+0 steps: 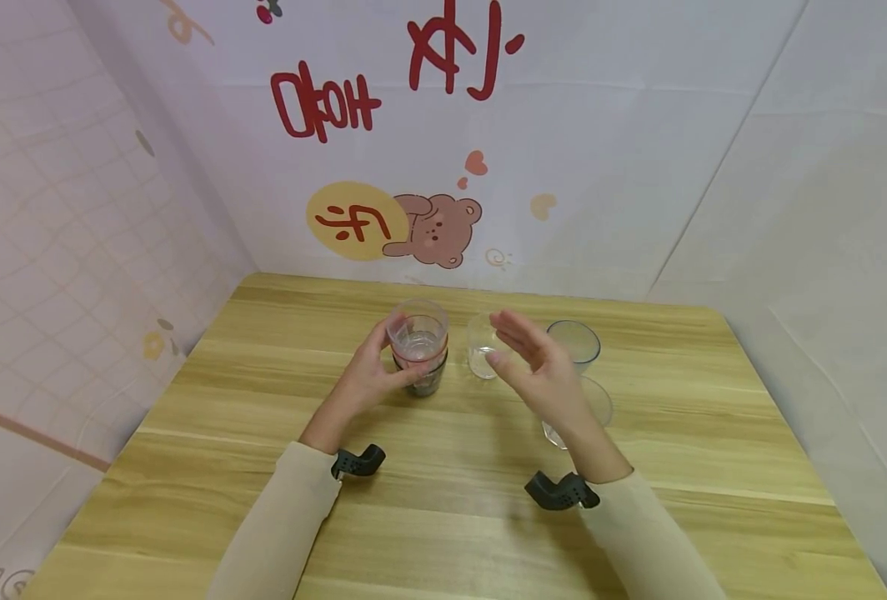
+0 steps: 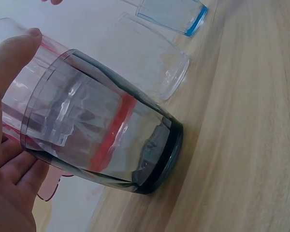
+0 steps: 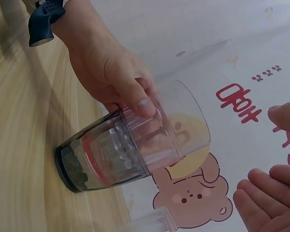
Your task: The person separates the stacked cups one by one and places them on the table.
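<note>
My left hand (image 1: pixel 364 379) grips a stack of nested plastic cups at its upper part, thumb on one side and fingers on the other. A dark grey cup (image 2: pixel 157 164) is at the bottom and stands on the table. Inside it sits a red-tinted cup (image 2: pixel 113 133), with a clear cup (image 3: pixel 188 111) on top, its rim standing above the others. My right hand (image 1: pixel 544 379) hovers to the right, fingers extended and thumb apart, holding nothing. Behind its fingertips stands a single clear cup (image 1: pixel 481 364), partly hidden in the head view.
Right of my right hand is a blue-rimmed cup (image 1: pixel 574 343). Another clear cup (image 1: pixel 599 408) stands nearer, partly covered by my right wrist. The wooden table (image 1: pixel 443 533) meets a printed white backdrop (image 1: pixel 601 167) behind the cups.
</note>
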Tool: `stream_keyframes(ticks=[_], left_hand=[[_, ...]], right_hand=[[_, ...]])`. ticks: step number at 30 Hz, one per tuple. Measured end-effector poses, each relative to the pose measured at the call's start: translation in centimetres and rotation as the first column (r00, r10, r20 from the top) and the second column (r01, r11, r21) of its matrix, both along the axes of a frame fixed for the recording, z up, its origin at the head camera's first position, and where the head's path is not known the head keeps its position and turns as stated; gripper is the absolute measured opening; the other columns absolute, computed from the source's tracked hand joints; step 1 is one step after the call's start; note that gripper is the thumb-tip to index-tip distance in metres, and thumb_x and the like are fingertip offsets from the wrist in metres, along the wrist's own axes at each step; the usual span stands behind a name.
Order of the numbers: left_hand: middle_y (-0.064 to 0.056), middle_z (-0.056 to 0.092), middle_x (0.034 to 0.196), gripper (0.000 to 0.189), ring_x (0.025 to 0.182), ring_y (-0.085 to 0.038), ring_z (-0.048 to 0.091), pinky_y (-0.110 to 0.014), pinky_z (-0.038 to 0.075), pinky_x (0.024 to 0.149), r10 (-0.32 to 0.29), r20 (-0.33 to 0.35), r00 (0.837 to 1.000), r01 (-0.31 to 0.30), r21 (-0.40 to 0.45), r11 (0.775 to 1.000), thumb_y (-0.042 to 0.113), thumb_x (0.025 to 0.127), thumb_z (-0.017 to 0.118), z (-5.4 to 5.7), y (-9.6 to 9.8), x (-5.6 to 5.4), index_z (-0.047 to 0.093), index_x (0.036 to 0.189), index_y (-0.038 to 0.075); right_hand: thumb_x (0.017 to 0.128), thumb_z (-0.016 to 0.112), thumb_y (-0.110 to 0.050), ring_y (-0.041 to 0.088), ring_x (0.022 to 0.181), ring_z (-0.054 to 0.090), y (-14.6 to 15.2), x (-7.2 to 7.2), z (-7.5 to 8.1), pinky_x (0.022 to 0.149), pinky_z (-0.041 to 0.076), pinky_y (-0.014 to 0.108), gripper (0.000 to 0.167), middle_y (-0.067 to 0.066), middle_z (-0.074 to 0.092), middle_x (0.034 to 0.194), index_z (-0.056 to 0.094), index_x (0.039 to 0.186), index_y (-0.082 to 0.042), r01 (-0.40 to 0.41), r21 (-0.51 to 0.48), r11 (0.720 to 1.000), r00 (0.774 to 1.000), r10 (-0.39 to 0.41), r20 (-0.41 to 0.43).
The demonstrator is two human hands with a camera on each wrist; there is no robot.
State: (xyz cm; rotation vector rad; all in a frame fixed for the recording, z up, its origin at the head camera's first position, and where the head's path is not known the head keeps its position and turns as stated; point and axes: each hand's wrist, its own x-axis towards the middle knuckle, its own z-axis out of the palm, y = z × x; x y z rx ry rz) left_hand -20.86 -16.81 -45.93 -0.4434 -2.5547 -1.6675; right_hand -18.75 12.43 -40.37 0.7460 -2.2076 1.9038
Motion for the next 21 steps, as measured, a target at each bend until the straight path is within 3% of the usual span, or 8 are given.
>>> stream_keyframes(ticks=[7, 21], left_hand=[[-0.016, 0.046, 0.168, 0.101, 0.158, -0.042, 0.040, -0.066, 0.030, 0.130, 0.015, 0.011, 1.000, -0.015, -0.012, 1.000, 0.025, 0.089, 0.091, -0.1, 0.0, 0.1, 0.030, 0.168, 0.009], [-0.014, 0.043, 0.169, 0.100, 0.158, -0.041, 0.040, -0.068, 0.031, 0.129, 0.005, 0.023, 1.000, -0.005, 0.017, 1.000, 0.027, 0.091, 0.090, -0.4, 0.0, -0.1, 0.029, 0.169, 0.012]], right_hand=[[0.096, 0.078, -0.003, 0.036, 0.147, 0.057, -1.0, -0.5, -0.5, 0.121, 0.047, 0.029, 0.065, 0.018, 0.060, 0.157, 0.052, 0.156, -0.001, -0.001, 0.047, 0.999, 0.999, -0.002, 0.044], [0.095, 0.080, 0.000, 0.038, 0.152, 0.052, -3.5, -1.2, -1.1, 0.124, 0.043, 0.031, 0.071, 0.022, 0.054, 0.160, 0.047, 0.157, 0.006, -0.031, 0.040, 0.999, 0.999, 0.029, 0.041]])
